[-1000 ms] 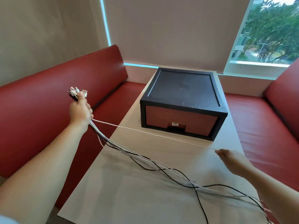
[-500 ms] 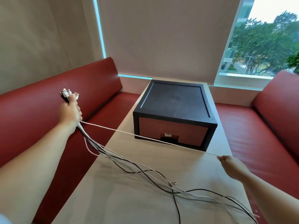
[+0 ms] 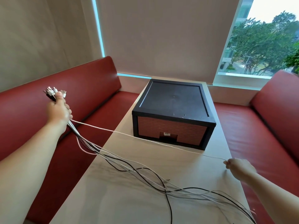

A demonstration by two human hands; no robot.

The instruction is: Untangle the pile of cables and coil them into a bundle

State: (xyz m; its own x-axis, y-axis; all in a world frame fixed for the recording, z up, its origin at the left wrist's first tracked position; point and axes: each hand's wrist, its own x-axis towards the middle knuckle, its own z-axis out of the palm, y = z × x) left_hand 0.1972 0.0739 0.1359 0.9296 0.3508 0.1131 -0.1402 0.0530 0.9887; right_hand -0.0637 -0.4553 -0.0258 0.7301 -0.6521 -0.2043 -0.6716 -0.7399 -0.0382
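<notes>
The right grip [image 3: 239, 167], pinching one white cable [image 3: 145, 139], has drawn it further out from the left grip [image 3: 58, 110] clutching the plugs [image 3: 52, 92], so it looks nearly free of the cables [image 3: 171, 189] sprawled on the tabletop [image 3: 113, 199].

2 bare arms reach forward. The left arm stretches out to the left; the left hand [image 3: 59, 110] is raised in a fist round a bunch of cables [image 3: 77, 135], thumb on top. The right arm extends low; the right hand [image 3: 239, 167] pinches 1 white cable [image 3: 145, 140] at its fingertips.
</notes>
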